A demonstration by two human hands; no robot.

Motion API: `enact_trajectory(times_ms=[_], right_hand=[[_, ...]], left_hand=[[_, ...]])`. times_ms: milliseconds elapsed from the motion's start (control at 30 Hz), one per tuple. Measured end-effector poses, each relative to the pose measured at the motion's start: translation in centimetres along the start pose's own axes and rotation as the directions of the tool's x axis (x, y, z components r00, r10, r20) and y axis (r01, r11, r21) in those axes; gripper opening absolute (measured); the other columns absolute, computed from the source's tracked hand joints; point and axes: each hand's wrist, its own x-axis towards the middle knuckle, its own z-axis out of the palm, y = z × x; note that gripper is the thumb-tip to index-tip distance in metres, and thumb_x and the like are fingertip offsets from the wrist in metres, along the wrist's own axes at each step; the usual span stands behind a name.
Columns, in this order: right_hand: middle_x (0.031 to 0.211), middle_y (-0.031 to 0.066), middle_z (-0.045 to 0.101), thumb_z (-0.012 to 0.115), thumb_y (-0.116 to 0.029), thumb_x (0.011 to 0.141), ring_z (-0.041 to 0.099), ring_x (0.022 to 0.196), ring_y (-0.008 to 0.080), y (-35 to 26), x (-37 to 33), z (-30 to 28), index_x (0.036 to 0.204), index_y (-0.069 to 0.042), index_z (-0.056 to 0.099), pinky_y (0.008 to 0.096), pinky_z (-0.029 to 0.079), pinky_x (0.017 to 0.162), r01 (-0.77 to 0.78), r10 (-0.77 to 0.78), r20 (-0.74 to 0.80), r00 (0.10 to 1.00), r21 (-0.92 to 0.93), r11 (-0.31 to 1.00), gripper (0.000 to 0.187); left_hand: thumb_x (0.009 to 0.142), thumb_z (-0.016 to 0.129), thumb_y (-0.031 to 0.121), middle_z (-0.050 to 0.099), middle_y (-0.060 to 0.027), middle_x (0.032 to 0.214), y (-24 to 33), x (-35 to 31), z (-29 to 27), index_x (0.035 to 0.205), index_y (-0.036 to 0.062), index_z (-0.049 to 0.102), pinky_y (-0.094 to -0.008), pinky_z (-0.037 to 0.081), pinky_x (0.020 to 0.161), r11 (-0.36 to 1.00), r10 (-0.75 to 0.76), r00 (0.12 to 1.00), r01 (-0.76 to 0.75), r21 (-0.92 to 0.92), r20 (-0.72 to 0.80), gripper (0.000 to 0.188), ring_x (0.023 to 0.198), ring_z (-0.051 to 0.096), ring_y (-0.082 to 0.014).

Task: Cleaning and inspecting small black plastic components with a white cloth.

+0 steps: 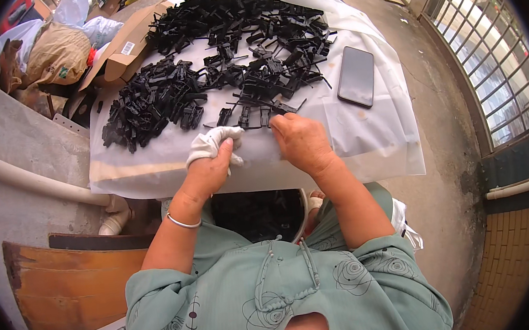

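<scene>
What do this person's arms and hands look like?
The left hand wears what seems a white cloth glove, thumb uncovered; a silvery bangle circles that wrist. The right hand is ungloved. The sleeves are green, loose and short, with dark line patterns.

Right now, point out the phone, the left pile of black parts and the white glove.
Phone (pixel 356 76), head view: middle of its dark screen.
Left pile of black parts (pixel 147 105), head view: middle of the heap.
White glove (pixel 202 147), head view: middle of its cloth.

The parts (pixel 152 105) were black, the sheet (pixel 370 149) milky white, the glove (pixel 203 147) off-white, and the shirt (pixel 225 294) sage green with dark swirling circles.
</scene>
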Motion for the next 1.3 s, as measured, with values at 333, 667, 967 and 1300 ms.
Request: enact_trajectory(times_ms=[333, 667, 967, 1300], right_hand=[[0.073, 0.0095, 0.06, 0.065, -0.004, 0.076, 0.054, 0.057, 0.0183, -2.0, -0.5, -0.3, 0.087, -0.001, 0.061, 0.0268, 0.044, 0.052, 0.245, -0.132, -0.224, 0.966, 0.619, 0.746, 0.012], [0.061, 0.0022, 0.049, 0.07, -0.012, 0.077, 0.041, 0.05, 0.0091, -3.6, -1.1, -1.6, 0.076, -0.002, 0.054, 0.0237, 0.035, 0.046, 0.063, 0.1, -0.234, 0.967, 0.601, 0.797, 0.019], [0.063, 0.001, 0.049, 0.052, -0.017, 0.092, 0.041, 0.057, 0.008, -2.1, -0.2, -3.1, 0.08, 0.0, 0.055, 0.0236, 0.037, 0.052, -0.08, 0.067, 0.049, 0.997, 0.78, 0.621, 0.021], [0.059, 0.0083, 0.048, 0.05, -0.016, 0.091, 0.04, 0.054, 0.0128, -2.6, -0.8, -1.6, 0.072, 0.001, 0.05, 0.0291, 0.038, 0.051, -0.137, 0.097, 0.097, 0.991, 0.744, 0.654, 0.025]], left_hand=[[0.088, 0.056, 0.012, 0.06, -0.0021, 0.086, 0.9, 0.4, 2.2, 0.108, 0.0061, 0.052, -0.0197, 0.042, 0.047, 0.618, -0.136, 0.989, 0.132, -0.775, 0.06, 0.021, 0.062, 0.055, -0.0077], [0.088, 0.054, 0.006, 0.057, -0.004, 0.091, 0.9, -0.6, 3.3, 0.111, 0.0025, 0.049, -0.02, 0.046, 0.058, 0.874, 0.061, 0.996, -0.02, -0.486, 0.069, 0.023, 0.068, 0.054, -0.0071], [0.084, 0.054, -0.001, 0.058, -0.0049, 0.092, 3.2, -0.9, 3.1, 0.11, -0.0012, 0.048, -0.0212, 0.047, 0.054, 0.948, 0.013, 0.999, 0.003, -0.318, 0.046, 0.026, 0.064, 0.054, -0.0073], [0.078, 0.057, -0.001, 0.061, -0.0137, 0.094, 1.2, -0.5, 4.3, 0.103, -0.0051, 0.055, -0.0274, 0.048, 0.072, 0.906, 0.399, 0.909, -0.369, 0.208, -0.124, 0.026, 0.079, 0.059, -0.0176]])
